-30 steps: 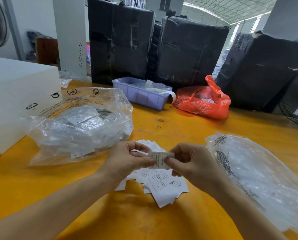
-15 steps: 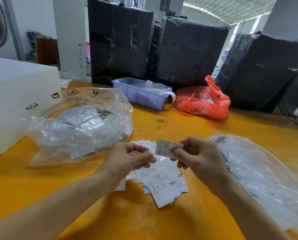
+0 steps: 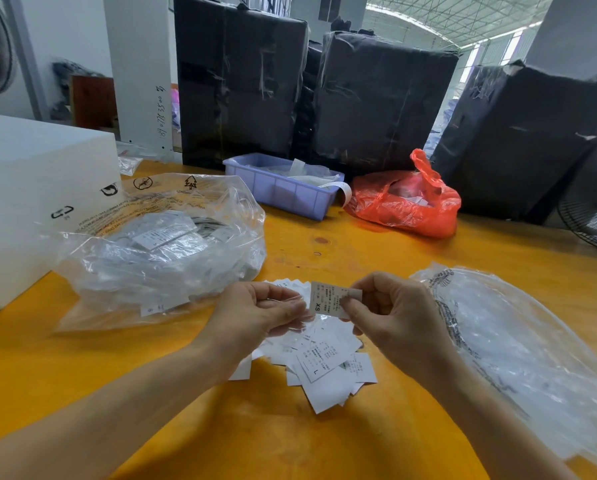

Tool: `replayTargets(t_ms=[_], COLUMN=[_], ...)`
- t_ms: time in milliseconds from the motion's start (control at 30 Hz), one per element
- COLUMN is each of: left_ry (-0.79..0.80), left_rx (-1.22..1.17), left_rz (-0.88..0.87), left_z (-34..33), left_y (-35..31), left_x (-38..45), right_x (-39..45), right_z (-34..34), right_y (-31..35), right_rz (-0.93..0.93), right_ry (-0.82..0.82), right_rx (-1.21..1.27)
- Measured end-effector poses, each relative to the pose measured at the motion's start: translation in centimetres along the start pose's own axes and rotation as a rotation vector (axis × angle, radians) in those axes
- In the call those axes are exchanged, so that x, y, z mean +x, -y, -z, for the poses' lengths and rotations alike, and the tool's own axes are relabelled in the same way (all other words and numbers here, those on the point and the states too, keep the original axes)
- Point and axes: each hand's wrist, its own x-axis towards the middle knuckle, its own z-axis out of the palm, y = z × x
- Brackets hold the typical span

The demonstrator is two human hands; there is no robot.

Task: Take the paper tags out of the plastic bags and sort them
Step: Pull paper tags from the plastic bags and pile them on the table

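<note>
Right hand point(image 3: 390, 317) now alone carries the paper tag point(image 3: 328, 301), grip pinched on its right edge, held up at frame centre over the loose tag pile point(image 3: 321, 362). A second ago both hands shared it; since then the tag has lifted clear and turned, so its "XS" mark shows. Left hand point(image 3: 255, 317) has let go; it holds what looks like a small clear sleeve point(image 3: 283, 301) between curled fingers — hard to be sure.

Read: tag is freed and readable, size sorting can follow. Full plastic bag point(image 3: 158, 244) sits at left centre of the table point(image 3: 376, 265), flattened bag point(image 3: 519, 341) at lower right. Much remains.
</note>
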Motion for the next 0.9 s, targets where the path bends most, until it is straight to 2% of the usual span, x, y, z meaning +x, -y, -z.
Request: replayTargets(t_ms=[333,467,700,900], left_ry=[-0.042,-0.054,-0.093,-0.089], left_rx=[0.127,0.149,0.165,0.109], left_rz=[-0.118,-0.152,-0.187,-0.141], left_z=[-0.16,-0.25,-0.11,-0.11], left_y=[0.38,0.48,0.69,0.89], left_x=[0.04,0.01,0.16,0.3], right_x=[0.24,0.21,0.39,0.38], right_z=[-0.03,-0.14,0.13,0.33], right_y=[-0.21,-0.42,-0.68,-0.65], right_rz=[-0.065,-0.116,-0.238,-0.234], right_ry=[0.044,0.117,0.25,0.283], right_rx=[0.099,0.13,0.287,0.279])
